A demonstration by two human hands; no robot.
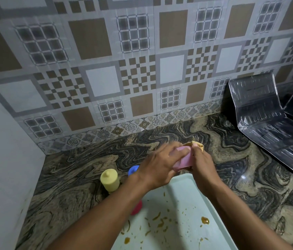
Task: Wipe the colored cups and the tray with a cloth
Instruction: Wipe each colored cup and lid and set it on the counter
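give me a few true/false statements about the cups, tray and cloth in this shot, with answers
1. The left hand holds a pink cup. True.
2. The tray is already clean. False: brown smears and crumbs are scattered on it.
3. The yellow cup sits on the tray. False: it stands on the countertop, left of the tray.
4. The right hand presses a yellowish cloth at the pink cup. True.
5. The blue cup lies right of the tray. False: it is on the left, beside the yellow cup.
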